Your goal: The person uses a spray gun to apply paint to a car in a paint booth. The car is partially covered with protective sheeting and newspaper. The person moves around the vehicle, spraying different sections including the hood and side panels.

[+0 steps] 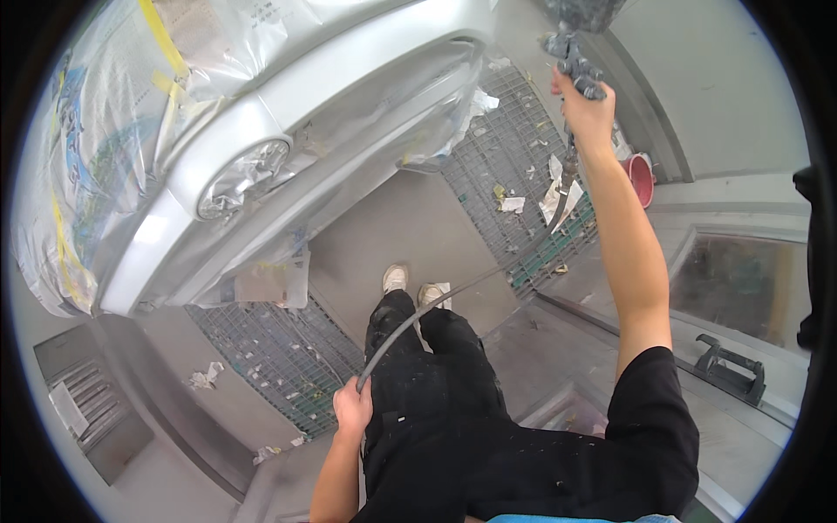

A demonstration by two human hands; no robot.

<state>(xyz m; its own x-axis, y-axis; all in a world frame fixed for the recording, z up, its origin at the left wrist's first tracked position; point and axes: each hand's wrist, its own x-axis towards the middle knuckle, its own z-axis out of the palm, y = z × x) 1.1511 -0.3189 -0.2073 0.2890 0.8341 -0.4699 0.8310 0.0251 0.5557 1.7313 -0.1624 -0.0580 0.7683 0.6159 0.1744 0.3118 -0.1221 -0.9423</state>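
My right hand [588, 109], reaching far out at the upper right, is closed round the grip of a paint-caked spray gun [577, 63]. The gun's dark cup [586, 12] is cut off by the upper rim of the picture. A grey hose [462, 292] runs down from below the gun and sags across my legs. Lower down, my left hand [352, 408] is closed on this hose beside my thigh. To the left is a glossy white car body [375, 61], its headlight opening [246, 179] covered with crinkled clear film. My right hand is well apart from the car.
Plastic masking sheet [113, 139] with yellow tape drapes the car. Scraps of paper [513, 204] lie on the floor grating [497, 148]. A red bucket [640, 179] stands by the right wall. A windowed door with a dark handle [731, 370] is at the lower right.
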